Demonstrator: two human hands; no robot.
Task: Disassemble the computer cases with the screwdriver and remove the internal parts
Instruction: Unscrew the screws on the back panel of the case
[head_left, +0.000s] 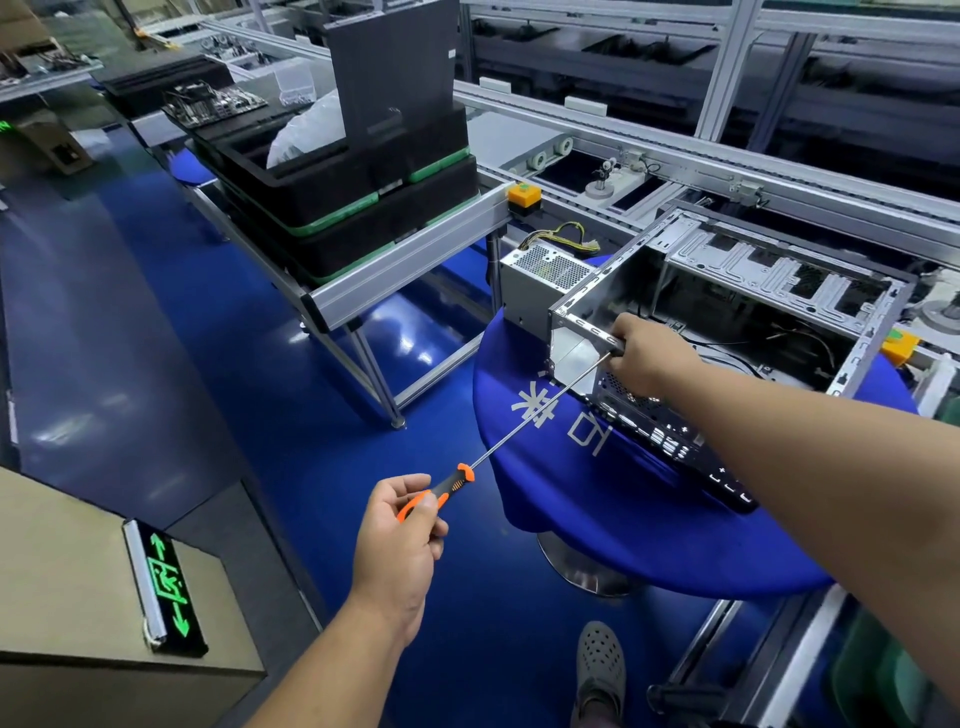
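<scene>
Nearest, the left hand (400, 530) was curled around the orange and black handle of the screwdriver (436, 493). Its long thin shaft looked stiff but likely easy to bend, so the fat handle was the best place to hold. The shaft ran up to the right hand (644, 358), which gripped the top edge of the computer case (727, 312) and steadied the tip. The open metal case sat on the round blue table (649, 519). It looked hard, heavy and sharp-edged. Behind it lay a grey power supply (545, 275).
</scene>
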